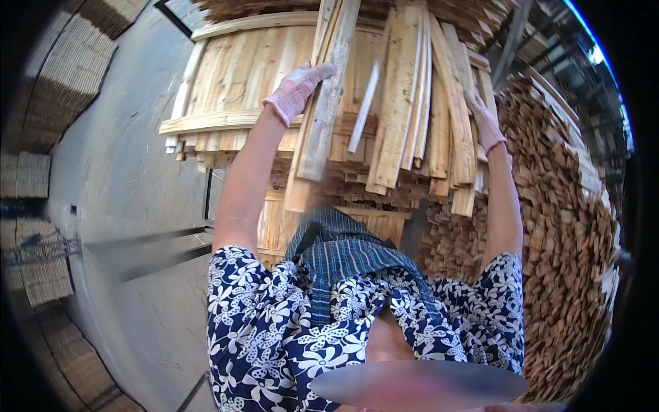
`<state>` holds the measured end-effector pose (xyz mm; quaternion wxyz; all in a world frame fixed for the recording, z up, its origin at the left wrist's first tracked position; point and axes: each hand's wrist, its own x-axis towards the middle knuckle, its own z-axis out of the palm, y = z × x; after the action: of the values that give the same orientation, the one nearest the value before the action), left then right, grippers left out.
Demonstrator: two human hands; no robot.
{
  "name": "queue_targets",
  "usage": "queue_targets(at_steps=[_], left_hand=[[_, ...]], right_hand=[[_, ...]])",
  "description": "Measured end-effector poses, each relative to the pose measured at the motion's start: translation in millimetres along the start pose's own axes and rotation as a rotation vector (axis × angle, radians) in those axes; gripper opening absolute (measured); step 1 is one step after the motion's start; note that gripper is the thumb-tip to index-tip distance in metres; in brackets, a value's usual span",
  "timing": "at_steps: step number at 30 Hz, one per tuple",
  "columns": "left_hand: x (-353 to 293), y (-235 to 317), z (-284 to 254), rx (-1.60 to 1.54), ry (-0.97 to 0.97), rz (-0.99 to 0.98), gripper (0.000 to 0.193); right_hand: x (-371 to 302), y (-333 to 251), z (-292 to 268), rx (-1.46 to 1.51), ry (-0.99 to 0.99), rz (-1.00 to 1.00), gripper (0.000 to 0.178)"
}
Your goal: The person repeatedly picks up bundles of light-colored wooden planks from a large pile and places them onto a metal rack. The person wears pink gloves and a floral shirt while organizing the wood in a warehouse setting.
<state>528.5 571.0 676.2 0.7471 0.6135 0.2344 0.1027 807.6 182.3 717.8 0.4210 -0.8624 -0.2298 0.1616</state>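
Note:
My left hand (300, 90), in a pale pink knitted glove, is closed around the edge of a few long wooden boards (331, 96). Its thumb lies over the greyish top face; the other fingers are mostly hidden. The near ends of these boards stick out towards my body. My right hand (486, 122), also gloved, rests along the outer side of a row of loose wooden boards (401, 103), with its fingers stretched out. A thin whitish strip (366, 106) lies between the two groups of boards.
Beneath the boards is a wooden panel with a raised frame (213, 122), on top of stacked timber. A large pile of short wood pieces (549, 254) rises on the right. Tall wood stacks (68, 55) stand on the left, across a grey floor (130, 172).

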Motion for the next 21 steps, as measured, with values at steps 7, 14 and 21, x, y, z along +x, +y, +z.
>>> queue_targets(at_steps=[7, 14, 21], left_hand=[[-14.6, 7.7, -113.3, 0.672, 0.354, 0.036, 0.076], [-0.7, -5.6, -74.8, 0.939, 0.328, 0.100, 0.084], [-23.1, -10.8, -49.7, 0.643, 0.452, 0.246, 0.079]], right_hand=[[-26.4, -64.2, -19.8, -0.159, 0.081, -0.072, 0.105], [-43.3, -138.8, -58.6, 0.128, 0.212, -0.203, 0.080], [-55.6, -199.5, 93.6, 0.592, -0.156, -0.094, 0.064]])
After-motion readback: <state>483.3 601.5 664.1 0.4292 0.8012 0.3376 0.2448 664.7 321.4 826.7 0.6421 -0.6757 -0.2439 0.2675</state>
